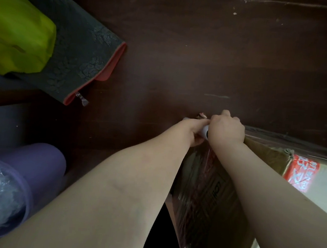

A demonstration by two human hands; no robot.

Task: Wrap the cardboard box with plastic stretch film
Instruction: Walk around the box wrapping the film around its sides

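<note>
A brown cardboard box stands at the lower right, with a red printed label on its top and shiny clear film over its near side. At the box's far left corner both hands meet on a white stretch-film roll, mostly hidden between them. My left hand grips the roll's left end. My right hand is curled over its right end. A sheet of film runs from the roll along the box's far top edge.
Dark brown wooden floor fills the middle and top. A yellow-green bundle lies on a dark patterned zip pouch at the upper left. A purple rolled mat with crumpled plastic inside lies at the lower left.
</note>
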